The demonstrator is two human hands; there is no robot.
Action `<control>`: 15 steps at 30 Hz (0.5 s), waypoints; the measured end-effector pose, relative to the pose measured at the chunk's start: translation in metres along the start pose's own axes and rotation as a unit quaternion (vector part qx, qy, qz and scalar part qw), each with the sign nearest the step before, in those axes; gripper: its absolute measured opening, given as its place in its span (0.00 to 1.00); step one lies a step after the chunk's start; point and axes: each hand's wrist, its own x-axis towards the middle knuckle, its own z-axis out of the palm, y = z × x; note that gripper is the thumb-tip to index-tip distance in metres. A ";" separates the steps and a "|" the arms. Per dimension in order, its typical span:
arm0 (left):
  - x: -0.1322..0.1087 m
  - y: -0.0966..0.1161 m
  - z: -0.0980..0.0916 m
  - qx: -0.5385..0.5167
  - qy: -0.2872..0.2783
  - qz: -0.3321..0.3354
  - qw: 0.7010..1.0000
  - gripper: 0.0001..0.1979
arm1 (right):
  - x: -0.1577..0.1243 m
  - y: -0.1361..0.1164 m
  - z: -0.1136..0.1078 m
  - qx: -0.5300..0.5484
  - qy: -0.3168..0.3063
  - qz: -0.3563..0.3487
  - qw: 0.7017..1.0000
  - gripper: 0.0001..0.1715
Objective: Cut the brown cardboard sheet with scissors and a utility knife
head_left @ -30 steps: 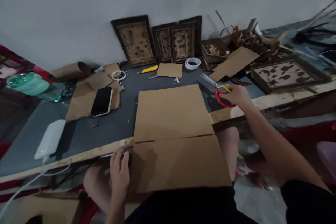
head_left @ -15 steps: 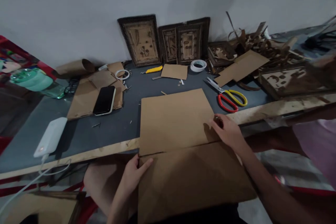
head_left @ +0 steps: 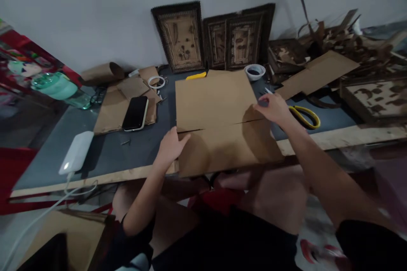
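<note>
A large brown cardboard sheet (head_left: pixel 216 101) lies on the table and reaches past its front edge toward me. A dark line crosses it, and I cannot tell whether this is a crease or a cut. My left hand (head_left: pixel 171 146) grips the left edge near that line, thumb on top and fingers partly hidden. At the right edge, my right hand (head_left: pixel 274 109) pinches the cardboard by the same line. Behind that hand lie scissors (head_left: pixel 305 117), mostly covered, with a yellow handle loop showing. A yellow utility knife (head_left: pixel 196 76) pokes out behind the sheet's far edge.
A phone (head_left: pixel 135 113) rests on cardboard pieces at left, near a white power bank (head_left: pixel 76 152) with a cable. White tape rolls (head_left: pixel 255 72) sit farther back. Decorated frames (head_left: pixel 182 38) lean on the wall. Cardboard scraps (head_left: pixel 337 42) are heaped at right, beside a bottle-free decorated panel (head_left: pixel 375 99).
Both hands have pushed the cardboard sheet away from me, farther onto the table. It now covers the small cardboard piece and part of the knife. The view has shifted too.
</note>
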 end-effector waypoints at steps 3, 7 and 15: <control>0.014 -0.002 -0.002 0.103 -0.016 0.019 0.994 0.28 | 0.021 -0.011 0.006 -0.065 -0.015 -0.053 0.996 0.14; 0.012 -0.009 -0.005 0.140 0.081 0.110 0.981 0.34 | 0.077 -0.055 0.025 -0.043 -0.029 -0.176 0.983 0.18; -0.071 0.005 0.008 0.082 -0.036 0.367 0.926 0.41 | 0.191 -0.170 0.134 -0.091 -0.149 -0.321 0.931 0.33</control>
